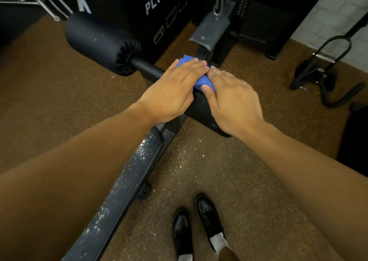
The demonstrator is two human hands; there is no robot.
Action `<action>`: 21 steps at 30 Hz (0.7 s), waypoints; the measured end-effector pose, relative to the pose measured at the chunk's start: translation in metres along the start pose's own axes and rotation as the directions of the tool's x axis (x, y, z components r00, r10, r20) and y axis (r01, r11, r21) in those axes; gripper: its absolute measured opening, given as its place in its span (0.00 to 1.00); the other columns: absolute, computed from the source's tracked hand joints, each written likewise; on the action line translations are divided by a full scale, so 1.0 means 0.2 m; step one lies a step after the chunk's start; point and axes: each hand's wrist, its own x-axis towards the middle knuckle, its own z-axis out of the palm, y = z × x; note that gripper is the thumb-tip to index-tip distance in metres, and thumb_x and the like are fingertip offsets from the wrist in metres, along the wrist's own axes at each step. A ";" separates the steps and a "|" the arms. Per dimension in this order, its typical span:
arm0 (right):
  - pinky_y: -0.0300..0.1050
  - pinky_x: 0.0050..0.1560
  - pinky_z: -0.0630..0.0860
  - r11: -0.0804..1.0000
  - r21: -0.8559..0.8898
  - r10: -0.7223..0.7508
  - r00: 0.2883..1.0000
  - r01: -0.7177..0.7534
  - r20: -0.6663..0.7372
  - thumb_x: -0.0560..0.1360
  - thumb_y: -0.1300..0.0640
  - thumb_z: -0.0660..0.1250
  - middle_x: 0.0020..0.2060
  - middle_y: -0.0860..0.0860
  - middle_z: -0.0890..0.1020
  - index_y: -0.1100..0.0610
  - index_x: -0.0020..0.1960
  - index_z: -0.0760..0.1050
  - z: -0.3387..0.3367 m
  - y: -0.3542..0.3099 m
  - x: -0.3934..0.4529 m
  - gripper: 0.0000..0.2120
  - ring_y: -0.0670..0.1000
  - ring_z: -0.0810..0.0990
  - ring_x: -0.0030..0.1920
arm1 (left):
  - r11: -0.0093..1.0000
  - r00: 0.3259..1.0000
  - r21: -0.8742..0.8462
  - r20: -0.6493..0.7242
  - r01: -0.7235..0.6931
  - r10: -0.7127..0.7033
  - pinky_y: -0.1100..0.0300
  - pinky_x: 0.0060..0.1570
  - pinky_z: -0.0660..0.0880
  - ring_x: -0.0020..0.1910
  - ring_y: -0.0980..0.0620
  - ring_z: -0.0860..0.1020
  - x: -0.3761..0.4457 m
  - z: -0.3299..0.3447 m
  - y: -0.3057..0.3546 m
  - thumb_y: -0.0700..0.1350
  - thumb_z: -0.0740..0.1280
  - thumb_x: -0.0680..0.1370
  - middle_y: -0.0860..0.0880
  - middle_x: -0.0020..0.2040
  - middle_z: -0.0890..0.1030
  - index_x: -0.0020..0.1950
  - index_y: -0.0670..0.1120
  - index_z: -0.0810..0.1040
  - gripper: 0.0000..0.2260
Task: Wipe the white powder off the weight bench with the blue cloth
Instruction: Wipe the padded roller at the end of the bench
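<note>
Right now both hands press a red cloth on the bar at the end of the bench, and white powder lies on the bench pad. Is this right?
Not quite: the cloth is blue, not red, as the head view shows. The rest holds: the left hand and right hand press it on the bar, and white powder lies on the bench pad.

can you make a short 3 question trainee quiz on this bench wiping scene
1. True or false: both hands press the blue cloth against the bench.
2. Where is white powder plainly left? A) the long bench pad B) the wall C) the shoes
3. Fill in: the left hand and right hand work near the foam ____.

Key: 1 true; 2 A; 3 roller
</note>
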 end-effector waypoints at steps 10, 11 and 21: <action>0.56 0.68 0.66 0.968 0.160 -0.195 0.981 0.191 0.009 0.83 0.48 0.50 0.72 0.56 0.70 0.60 0.73 0.64 0.12 -0.49 0.11 0.24 0.55 0.66 0.72 | 0.986 0.981 0.000 -0.096 0.169 -0.168 0.48 0.76 0.55 0.74 0.43 0.62 -0.40 -0.27 -0.19 0.36 0.56 0.75 0.36 0.73 0.68 0.73 0.34 0.65 0.26; 0.56 0.68 0.67 0.958 0.186 -0.223 0.975 0.217 0.009 0.82 0.48 0.50 0.71 0.56 0.70 0.60 0.73 0.65 0.16 -0.54 0.11 0.24 0.55 0.67 0.71 | 0.981 0.977 0.005 -0.096 0.192 -0.191 0.47 0.76 0.55 0.74 0.43 0.62 -0.46 -0.27 -0.21 0.35 0.56 0.74 0.36 0.73 0.68 0.73 0.34 0.65 0.26; 0.59 0.70 0.61 0.941 0.178 -0.310 0.944 0.289 0.108 0.82 0.49 0.51 0.74 0.56 0.65 0.61 0.75 0.61 0.69 -0.63 0.12 0.25 0.55 0.63 0.74 | 0.960 0.962 0.052 -0.007 0.274 -0.274 0.38 0.73 0.59 0.75 0.39 0.63 -0.78 0.04 -0.49 0.37 0.58 0.79 0.35 0.74 0.67 0.75 0.34 0.62 0.24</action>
